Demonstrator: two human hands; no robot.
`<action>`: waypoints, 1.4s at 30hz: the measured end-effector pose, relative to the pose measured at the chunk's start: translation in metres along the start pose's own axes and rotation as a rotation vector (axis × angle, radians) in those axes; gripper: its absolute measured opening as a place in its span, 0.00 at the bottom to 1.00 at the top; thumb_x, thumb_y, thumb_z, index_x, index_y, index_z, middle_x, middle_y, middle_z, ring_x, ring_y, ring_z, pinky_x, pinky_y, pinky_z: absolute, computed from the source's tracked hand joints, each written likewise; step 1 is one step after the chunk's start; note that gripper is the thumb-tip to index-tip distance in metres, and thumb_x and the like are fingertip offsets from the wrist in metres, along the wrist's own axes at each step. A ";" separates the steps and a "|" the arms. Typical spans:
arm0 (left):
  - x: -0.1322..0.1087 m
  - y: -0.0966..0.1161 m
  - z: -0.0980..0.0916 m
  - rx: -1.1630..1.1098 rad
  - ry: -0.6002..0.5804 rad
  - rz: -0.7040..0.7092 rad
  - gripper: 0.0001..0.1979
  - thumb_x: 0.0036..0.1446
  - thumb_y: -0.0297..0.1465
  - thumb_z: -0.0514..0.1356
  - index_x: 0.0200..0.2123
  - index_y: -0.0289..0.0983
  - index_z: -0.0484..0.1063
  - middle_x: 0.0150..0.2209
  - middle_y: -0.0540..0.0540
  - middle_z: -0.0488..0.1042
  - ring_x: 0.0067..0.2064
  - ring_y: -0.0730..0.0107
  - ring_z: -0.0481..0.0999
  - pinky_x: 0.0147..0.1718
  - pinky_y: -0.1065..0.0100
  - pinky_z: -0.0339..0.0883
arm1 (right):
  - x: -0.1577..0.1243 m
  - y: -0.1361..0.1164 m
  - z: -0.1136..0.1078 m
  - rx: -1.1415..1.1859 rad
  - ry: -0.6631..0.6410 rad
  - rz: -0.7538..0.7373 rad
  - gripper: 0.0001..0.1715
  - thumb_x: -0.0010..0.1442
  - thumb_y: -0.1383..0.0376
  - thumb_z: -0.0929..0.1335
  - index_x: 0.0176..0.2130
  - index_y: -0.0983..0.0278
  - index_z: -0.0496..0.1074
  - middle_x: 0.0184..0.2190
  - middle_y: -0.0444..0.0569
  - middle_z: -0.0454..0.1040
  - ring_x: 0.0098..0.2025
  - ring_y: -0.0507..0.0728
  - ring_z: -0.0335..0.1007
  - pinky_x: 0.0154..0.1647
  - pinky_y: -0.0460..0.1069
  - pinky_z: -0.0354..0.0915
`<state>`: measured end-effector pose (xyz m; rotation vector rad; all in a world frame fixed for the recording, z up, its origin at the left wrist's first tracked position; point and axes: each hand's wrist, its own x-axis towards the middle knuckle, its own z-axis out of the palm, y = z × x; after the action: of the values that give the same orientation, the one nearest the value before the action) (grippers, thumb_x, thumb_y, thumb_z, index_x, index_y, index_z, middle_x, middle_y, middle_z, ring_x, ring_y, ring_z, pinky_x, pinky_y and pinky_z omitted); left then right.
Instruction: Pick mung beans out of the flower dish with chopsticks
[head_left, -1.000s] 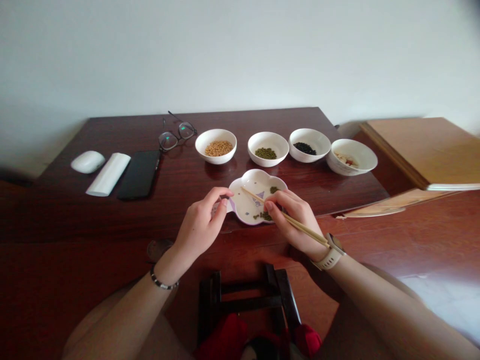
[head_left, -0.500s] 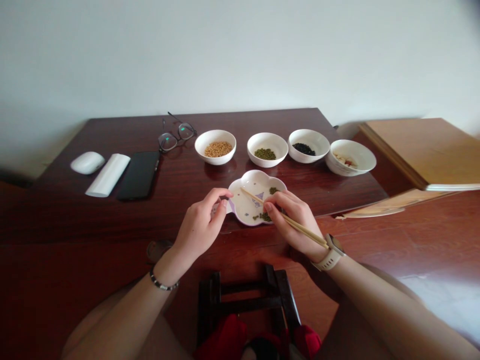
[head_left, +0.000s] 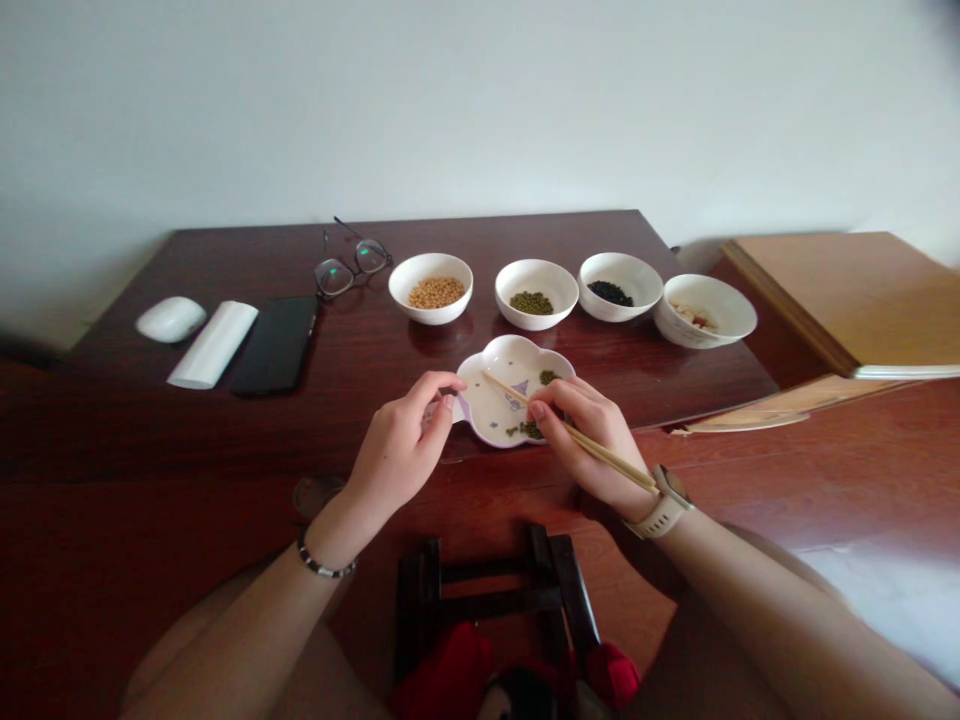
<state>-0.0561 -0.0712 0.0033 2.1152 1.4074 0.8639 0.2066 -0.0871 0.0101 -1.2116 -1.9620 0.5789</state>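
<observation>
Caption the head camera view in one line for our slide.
Right hand holds wooden chopsticks over a flower-shaped plate with mung beans, left hand at its rim.

No text, label, brand or number can be read. The black phone (head_left: 276, 346) shows a dark surface, the wristwatch (head_left: 670, 501) is too small to read, and the purple pattern on the white plate (head_left: 487, 412) shows no legible characters.

The right hand (head_left: 592, 445) covers part of the small flower-shaped dish (head_left: 499, 400), and the pieces (head_left: 694, 318) in the far right bowl (head_left: 739, 322) are too small to tell.
</observation>
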 end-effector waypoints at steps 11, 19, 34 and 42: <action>0.000 0.002 0.000 0.002 -0.007 -0.007 0.13 0.77 0.31 0.53 0.57 0.41 0.74 0.52 0.46 0.84 0.45 0.65 0.85 0.46 0.66 0.75 | 0.000 0.000 0.000 -0.008 -0.005 -0.017 0.14 0.78 0.60 0.65 0.38 0.58 0.71 0.35 0.48 0.76 0.40 0.60 0.71 0.43 0.55 0.65; -0.001 0.002 -0.001 0.021 -0.010 -0.003 0.14 0.76 0.31 0.53 0.58 0.41 0.74 0.52 0.46 0.84 0.44 0.66 0.84 0.45 0.66 0.75 | -0.001 0.001 -0.001 -0.013 -0.016 -0.026 0.13 0.79 0.61 0.65 0.38 0.58 0.71 0.35 0.48 0.75 0.40 0.60 0.70 0.43 0.56 0.65; -0.004 0.000 0.000 0.012 -0.029 0.009 0.13 0.77 0.32 0.53 0.58 0.42 0.73 0.48 0.47 0.84 0.39 0.67 0.83 0.39 0.67 0.72 | -0.003 0.004 -0.003 -0.009 -0.040 -0.032 0.12 0.78 0.62 0.65 0.38 0.58 0.71 0.35 0.48 0.76 0.40 0.60 0.71 0.43 0.56 0.66; -0.004 0.001 0.000 0.007 -0.029 -0.004 0.13 0.78 0.34 0.52 0.58 0.42 0.73 0.50 0.46 0.84 0.41 0.66 0.84 0.43 0.66 0.73 | -0.003 0.003 -0.002 -0.005 -0.029 -0.031 0.13 0.78 0.61 0.65 0.39 0.58 0.71 0.35 0.48 0.75 0.40 0.60 0.70 0.43 0.56 0.66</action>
<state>-0.0567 -0.0752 0.0025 2.1210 1.4014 0.8254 0.2107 -0.0882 0.0082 -1.1794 -2.0040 0.5793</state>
